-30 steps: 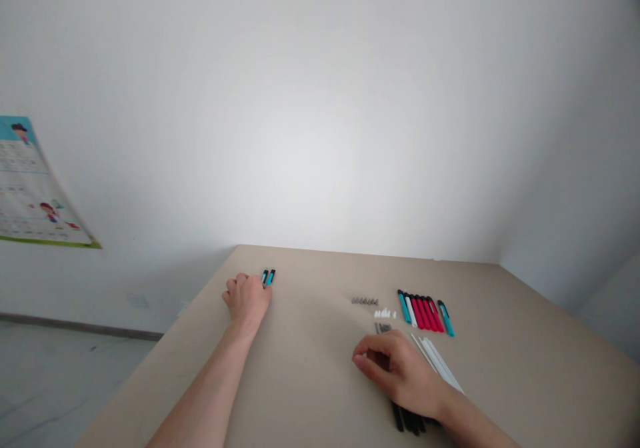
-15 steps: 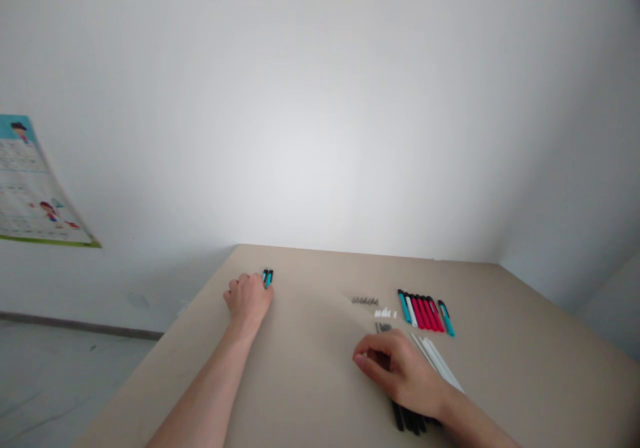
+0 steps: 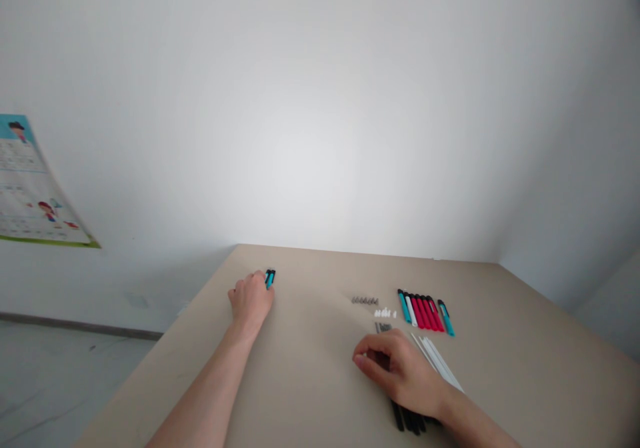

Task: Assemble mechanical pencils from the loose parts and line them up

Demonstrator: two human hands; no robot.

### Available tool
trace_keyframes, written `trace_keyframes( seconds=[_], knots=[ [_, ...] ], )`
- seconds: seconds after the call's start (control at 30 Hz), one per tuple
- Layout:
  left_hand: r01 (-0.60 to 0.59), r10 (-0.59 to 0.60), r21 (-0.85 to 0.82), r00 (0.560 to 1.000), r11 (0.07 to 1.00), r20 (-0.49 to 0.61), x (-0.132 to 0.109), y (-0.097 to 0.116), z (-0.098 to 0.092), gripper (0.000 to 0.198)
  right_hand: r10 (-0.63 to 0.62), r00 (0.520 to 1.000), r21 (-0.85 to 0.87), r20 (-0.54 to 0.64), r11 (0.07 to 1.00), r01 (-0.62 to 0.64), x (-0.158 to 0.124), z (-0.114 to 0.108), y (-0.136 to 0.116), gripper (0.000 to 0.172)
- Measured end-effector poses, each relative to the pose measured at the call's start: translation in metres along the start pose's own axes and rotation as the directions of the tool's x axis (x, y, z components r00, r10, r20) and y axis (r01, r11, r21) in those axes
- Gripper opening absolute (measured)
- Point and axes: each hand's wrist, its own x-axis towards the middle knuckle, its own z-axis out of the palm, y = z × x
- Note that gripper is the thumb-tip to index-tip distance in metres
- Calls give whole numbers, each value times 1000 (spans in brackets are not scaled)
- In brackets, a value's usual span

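Observation:
Near the table's far left corner, my left hand [image 3: 251, 298] is closed, with its fingertips against two teal pen pieces with black ends [image 3: 271, 279]. Its own fingers hide the lower part of these pieces. My right hand [image 3: 403, 371] hovers or rests over the right side of the table, its fingers curled and the thumb tip meeting the index finger. Nothing shows in that pinch. Beneath this hand lie black tubes [image 3: 410, 421], partly covered by it. Thin white refills [image 3: 440, 361] stick out behind its wrist.
Teal, white and red pen barrels with black ends [image 3: 423, 311] lie in a row at the right. Small springs [image 3: 365, 300], little white parts [image 3: 385, 313] and grey parts [image 3: 383, 327] lie left of them. A wall stands behind the table [image 3: 310, 368]; a poster [image 3: 45, 188] hangs left.
My left hand has shifted slightly to the right, and the two teal pen pieces have moved a little the same way. My right hand has stayed in place.

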Motion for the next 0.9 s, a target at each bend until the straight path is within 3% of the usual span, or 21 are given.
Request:
trace_keyframes(
  seconds=[0.4, 0.9],
  knots=[
    [-60, 60, -15, 998, 998, 5, 6, -5, 7, 21, 6, 1000, -13, -22, 1000, -6, 0, -1, 5, 29],
    [-87, 92, -63, 992, 994, 85, 9, -8, 4, 32, 19, 997, 13, -73, 1000, -18, 0, -6, 19, 31]
  ],
)
